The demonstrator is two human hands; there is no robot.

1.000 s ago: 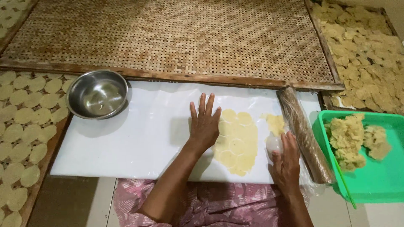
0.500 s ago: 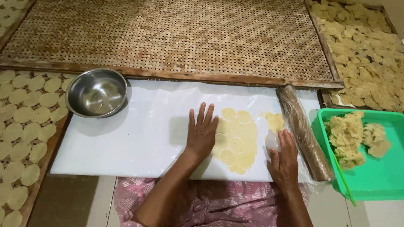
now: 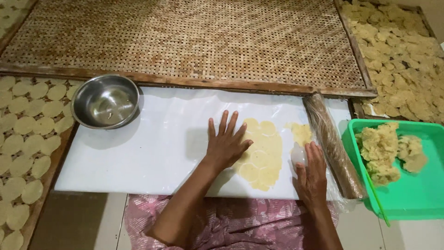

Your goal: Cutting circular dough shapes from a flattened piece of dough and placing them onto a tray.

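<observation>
Dough sheet (image 3: 261,155), scored into rounds, lay on white worktop (image 3: 152,148) near front edge. Left hand (image 3: 226,143) flat on its edge, fingers spread wide, likely steadying it. Right hand (image 3: 311,173) cupped over small pale object, beside rolling pin (image 3: 332,143).

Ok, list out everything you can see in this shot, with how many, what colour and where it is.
White board: one, white, centre.
Rolled dough sheet: one, pale yellow, on the board, scored with circles.
Small dough piece: one, yellow, right of the sheet.
Rolling pin: one, brown, plastic-wrapped, board's right edge.
Metal bowl: one, silver, board's top left corner.
Green tray: one, far right, holding dough lumps, beige.
Woven mat: one, tan, top.
Cut rounds: many, pale yellow, left.
Drying pieces: many, yellowish, top right.
Left hand: flat on the sheet's left edge.
Right hand: on a small clear object, beside the pin.
</observation>
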